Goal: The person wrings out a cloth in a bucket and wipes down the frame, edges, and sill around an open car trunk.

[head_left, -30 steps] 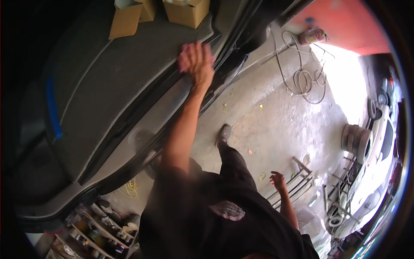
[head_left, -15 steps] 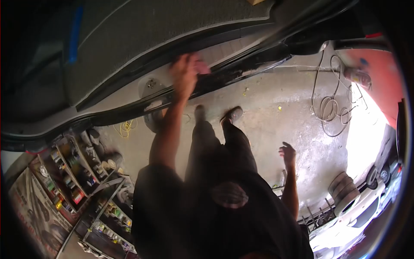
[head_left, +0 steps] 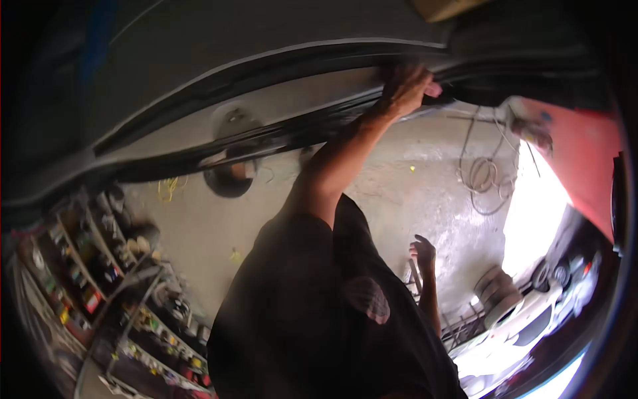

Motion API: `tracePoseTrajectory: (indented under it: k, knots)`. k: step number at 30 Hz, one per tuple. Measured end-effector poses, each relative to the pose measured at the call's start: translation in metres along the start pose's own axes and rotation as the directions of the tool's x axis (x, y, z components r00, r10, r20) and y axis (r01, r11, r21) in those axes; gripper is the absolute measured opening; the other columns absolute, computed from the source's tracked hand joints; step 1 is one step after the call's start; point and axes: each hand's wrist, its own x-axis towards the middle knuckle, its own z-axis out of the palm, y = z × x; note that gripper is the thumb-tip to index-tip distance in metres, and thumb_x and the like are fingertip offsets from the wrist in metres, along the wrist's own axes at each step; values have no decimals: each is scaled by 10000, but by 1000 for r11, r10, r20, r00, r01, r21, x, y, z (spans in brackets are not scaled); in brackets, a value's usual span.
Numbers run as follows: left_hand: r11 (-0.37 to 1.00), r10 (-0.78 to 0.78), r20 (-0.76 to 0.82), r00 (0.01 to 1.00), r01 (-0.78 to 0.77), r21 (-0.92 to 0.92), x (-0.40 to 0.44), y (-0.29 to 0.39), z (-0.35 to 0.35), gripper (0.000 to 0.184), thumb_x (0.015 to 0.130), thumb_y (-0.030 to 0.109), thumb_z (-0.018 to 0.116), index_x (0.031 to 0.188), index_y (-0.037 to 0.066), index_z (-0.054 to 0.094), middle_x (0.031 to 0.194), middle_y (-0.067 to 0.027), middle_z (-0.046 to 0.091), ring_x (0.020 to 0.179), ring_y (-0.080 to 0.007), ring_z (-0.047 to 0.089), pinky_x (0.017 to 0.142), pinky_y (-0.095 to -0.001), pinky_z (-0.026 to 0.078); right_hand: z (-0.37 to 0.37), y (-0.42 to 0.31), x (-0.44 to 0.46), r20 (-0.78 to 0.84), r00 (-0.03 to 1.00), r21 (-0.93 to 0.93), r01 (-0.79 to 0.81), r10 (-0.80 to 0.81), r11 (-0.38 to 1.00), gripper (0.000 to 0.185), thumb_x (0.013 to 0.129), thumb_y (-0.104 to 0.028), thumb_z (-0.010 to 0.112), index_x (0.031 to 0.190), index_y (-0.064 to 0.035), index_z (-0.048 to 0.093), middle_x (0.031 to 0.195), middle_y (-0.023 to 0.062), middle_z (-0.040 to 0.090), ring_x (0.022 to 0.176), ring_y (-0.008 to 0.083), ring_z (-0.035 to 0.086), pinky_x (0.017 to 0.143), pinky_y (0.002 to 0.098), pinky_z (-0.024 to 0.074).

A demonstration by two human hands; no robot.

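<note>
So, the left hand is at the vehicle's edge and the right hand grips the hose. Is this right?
Not quite: the head view shows the right hand apart from the hose, not gripping it. The left hand is at the vehicle's edge.

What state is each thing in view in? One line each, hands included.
Pink cloth: gripped, mostly hidden
Left hand: bent around the cloth, slightly blurred
Right hand: empty, fingers loosely bent
Hose: loosely coiled on the floor
Yellow cord: loosely bunched on the floor
Shelves: loaded with assorted items
Cardboard box: partly in view; cannot tell if open
</note>
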Motion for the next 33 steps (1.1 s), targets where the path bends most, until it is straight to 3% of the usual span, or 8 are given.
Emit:
tracePoseTrajectory:
  k: [3,12,15,18,21,24,28,33]
  knots:
    - [961,103,-124,987,-66,268,-86,-54,-71,531,883,249,734,1380,172,563,1366,-99,544,1302,-347,502,1032,-514,430,6,-8,17,91,991,-92,108,-100,990,365,999,-166,616,1325,-2,637,931,87,719,733,160,686,626,275,552]
    - [755,-287,-236,928,371,540,-248,-157,-239,706,812,183,755,1467,135,497,1470,-171,449,1330,-406,477,1085,-595,392,27,-55,59,115,989,-171,115,-96,979,387,996,-172,588,1356,-37,632,947,111,729,762,170,692,649,284,556]
    - [728,-403,-337,851,522,445,-225,-129,-235,477,835,47,685,1304,73,602,1284,-163,600,1167,-341,612,989,-485,486,31,-68,56,129,985,-230,138,-110,964,386,997,-185,586,1352,-40,635,959,125,736,788,184,705,680,302,569]
    - [835,-511,-101,854,464,-295,-248,-136,-216,288,875,11,590,1150,52,665,975,-90,708,777,-218,677,778,-385,551,46,-91,52,134,985,-249,142,-111,958,390,997,-201,585,1349,-44,641,970,128,743,816,190,716,701,317,578]
    - [249,-490,628,605,787,-564,-278,-71,-240,233,835,-20,496,969,42,676,883,-57,732,896,-116,677,792,-321,525,69,-120,47,229,950,-336,283,-213,898,367,1007,-191,589,1335,-39,651,954,105,745,829,175,711,726,310,573]
    - [571,-201,551,810,554,-606,-342,-37,-208,108,943,130,651,981,51,714,917,-69,730,900,-167,687,835,-349,542,111,-151,48,322,859,-403,505,-398,764,332,1016,-163,596,1310,-25,662,933,89,744,841,158,704,756,309,567]
    - [555,-501,701,507,810,-189,-367,-30,-215,234,968,308,685,986,75,690,846,-72,686,791,-182,674,738,-376,530,166,-169,51,400,826,-408,548,-397,730,294,1005,-128,638,1277,-23,678,935,106,747,878,169,700,802,327,554]
    - [-359,-562,826,-37,911,-204,-431,-66,-199,237,1031,215,612,1233,98,651,1110,-81,696,1092,-206,672,1002,-351,522,174,-107,88,445,882,-557,410,-158,722,285,973,-155,654,1229,-43,712,1075,176,756,1018,254,738,871,364,560]
